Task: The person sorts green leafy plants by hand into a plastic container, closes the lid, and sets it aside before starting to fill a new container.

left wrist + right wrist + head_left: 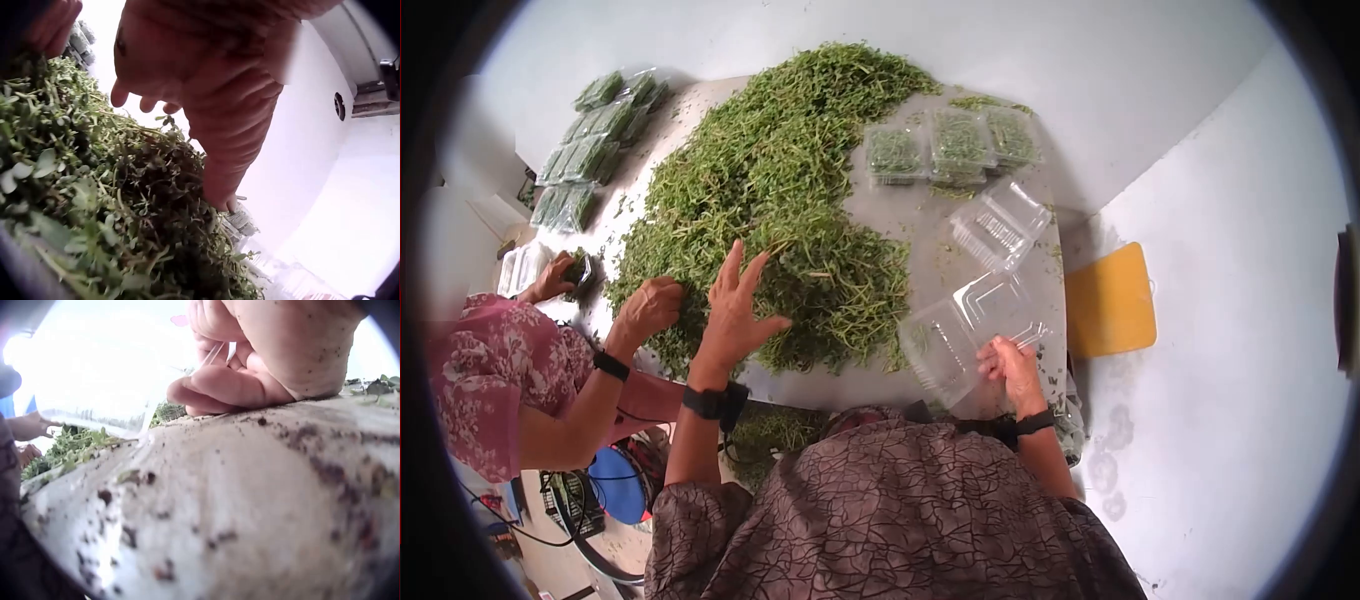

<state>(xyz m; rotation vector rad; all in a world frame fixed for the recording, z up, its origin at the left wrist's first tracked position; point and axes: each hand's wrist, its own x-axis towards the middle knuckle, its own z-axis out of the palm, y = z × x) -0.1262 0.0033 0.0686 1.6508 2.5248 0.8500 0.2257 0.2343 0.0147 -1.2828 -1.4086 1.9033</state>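
My left hand [732, 318] hovers at the near side of a big heap of leafy green stems [740, 170], fingers spread and thumb out to the right. In the left wrist view the thumb tip overlaps the leaves [94, 194], and nothing is held in the palm. At the table's near right, my right hand [1014, 374] pinches the edge of an opened clear plastic clamshell box [941, 345]. The right wrist view shows its thin clear edge between thumb and curled fingers [212, 390], close over the soil-specked tabletop [206, 500].
Another opened clear clamshell [1000, 225] lies beyond it. Several filled boxes [960, 140] stand at the back right, and packed greens [585, 155] are stacked at the far left. Another person's hands [650, 308] work on the left. A yellow board [1112, 300] is off the right edge.
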